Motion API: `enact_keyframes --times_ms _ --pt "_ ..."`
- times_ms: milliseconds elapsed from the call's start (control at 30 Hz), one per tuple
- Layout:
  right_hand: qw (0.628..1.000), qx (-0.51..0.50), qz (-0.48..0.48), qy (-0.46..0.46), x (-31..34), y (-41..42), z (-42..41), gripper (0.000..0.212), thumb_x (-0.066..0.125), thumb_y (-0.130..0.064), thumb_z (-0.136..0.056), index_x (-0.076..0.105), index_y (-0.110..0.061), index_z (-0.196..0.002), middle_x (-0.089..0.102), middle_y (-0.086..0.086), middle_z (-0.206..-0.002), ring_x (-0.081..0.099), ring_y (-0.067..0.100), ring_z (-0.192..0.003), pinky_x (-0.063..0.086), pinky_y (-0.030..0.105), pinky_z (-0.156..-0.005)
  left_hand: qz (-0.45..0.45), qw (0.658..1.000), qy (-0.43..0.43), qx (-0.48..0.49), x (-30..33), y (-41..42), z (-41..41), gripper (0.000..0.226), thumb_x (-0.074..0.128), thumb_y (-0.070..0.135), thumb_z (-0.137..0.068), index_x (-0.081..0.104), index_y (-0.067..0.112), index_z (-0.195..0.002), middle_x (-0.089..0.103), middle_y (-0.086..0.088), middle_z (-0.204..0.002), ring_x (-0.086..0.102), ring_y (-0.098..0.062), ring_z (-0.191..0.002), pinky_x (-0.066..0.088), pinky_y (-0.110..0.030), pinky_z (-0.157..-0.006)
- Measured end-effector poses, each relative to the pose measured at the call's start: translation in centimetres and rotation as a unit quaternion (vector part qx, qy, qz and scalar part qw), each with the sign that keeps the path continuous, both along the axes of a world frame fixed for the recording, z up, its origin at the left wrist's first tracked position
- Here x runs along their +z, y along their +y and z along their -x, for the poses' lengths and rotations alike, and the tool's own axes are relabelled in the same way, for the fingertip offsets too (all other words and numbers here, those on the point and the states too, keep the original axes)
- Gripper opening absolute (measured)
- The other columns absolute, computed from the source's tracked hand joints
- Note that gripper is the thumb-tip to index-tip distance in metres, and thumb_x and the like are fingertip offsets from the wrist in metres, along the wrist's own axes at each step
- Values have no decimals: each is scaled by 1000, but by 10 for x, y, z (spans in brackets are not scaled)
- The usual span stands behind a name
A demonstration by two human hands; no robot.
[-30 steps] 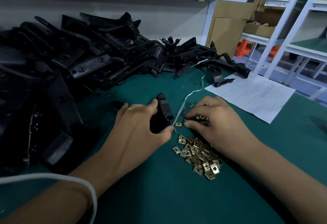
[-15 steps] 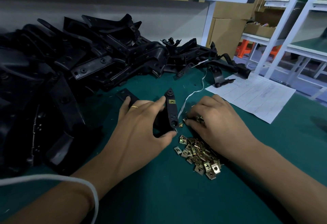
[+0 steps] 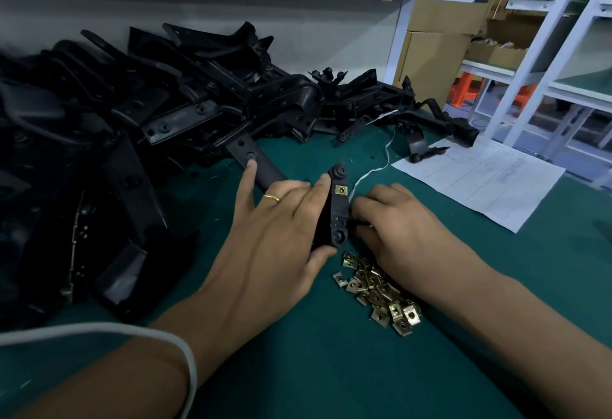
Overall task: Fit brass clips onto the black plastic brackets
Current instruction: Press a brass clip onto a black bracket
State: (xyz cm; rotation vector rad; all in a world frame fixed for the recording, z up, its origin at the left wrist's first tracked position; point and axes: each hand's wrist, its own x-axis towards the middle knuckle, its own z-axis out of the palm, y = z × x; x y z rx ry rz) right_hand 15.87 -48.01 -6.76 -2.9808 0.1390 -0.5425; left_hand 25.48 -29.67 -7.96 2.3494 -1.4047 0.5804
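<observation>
A green work mat (image 3: 298,369) covered the bench under a white shelf, with cardboard boxes (image 3: 433,64) stacked behind. In the head view, I saw a big heap of black plastic parts (image 3: 139,127) along the left and back, and a printed sheet (image 3: 480,180) to the right. My left hand (image 3: 268,240) gripped one black bracket (image 3: 337,210) between thumb and fingers, its long axis running away from me and nearly upright. One brass clip (image 3: 340,190) already sat near its far end. My right hand (image 3: 397,226) lay just right of the bracket, fingers curled at its lower part; I could not tell whether they pinched a clip. Loose brass clips (image 3: 377,293) lay heaped just below that hand, which was nearer to them.
</observation>
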Motion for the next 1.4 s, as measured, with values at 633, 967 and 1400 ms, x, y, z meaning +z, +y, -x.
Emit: enact_keyframes --times_ms 633,967,1400 --pt "741 71 -661 -93 10 10 8 26 76 -10 -83 75 3 -105 77 23 -95 76 26 -80 62 27 -72 102 995 7 12 3 3 -2 82 64 45 -89 42 3 -155 65 -3 -137 55 -25 -133 17 -68 -121" --pt "714 47 -693 -85 14 13 12 35 81 -19 -77 75 0 -107 78 22 -100 76 24 -88 61 25 -77 102 995 15 -4 3 4 -2 84 65 47 -90 38 7 -158 62 -1 -142 52 -22 -137 15 -66 -122" --pt "685 56 -722 -78 18 15 13 29 82 -17 -75 78 -4 -100 77 23 -100 78 24 -85 62 25 -72 124 992 15 -13 2 4 -3 84 67 45 -89 38 7 -158 63 3 -139 52 -19 -135 16 -65 -122"
